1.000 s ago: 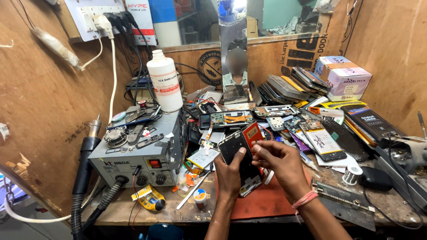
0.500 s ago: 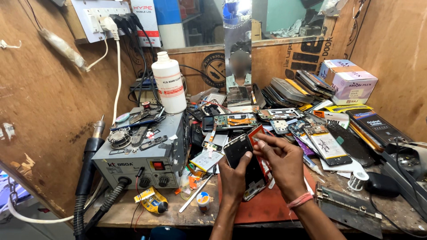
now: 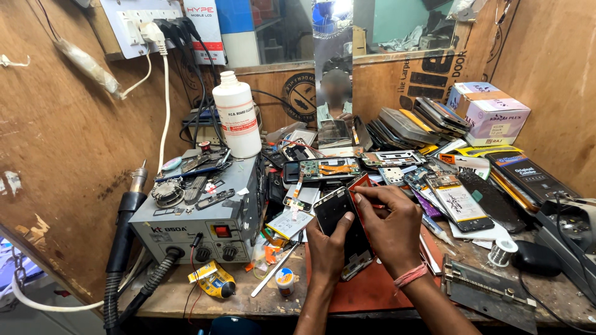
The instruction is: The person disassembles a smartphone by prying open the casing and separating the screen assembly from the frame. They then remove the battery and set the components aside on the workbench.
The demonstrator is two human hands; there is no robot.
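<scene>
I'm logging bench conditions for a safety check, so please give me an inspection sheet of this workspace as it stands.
Surface: wooden bench, red mat under the hands.
Job's things: black phone frame, tilted, above the mat.
Clutter: grey rework station, white bottle, stacked phone parts, solder spool.
Grippers: left hand grips the frame; right hand works on its upper edge.
Cables: plugs in wall strip, black hoses.
Surroundings: wood walls, mirror.

Left hand (image 3: 329, 245) cupped upward, thumb raised; right hand (image 3: 390, 226) arched beside it, fingers (image 3: 366, 197) pinched.
</scene>
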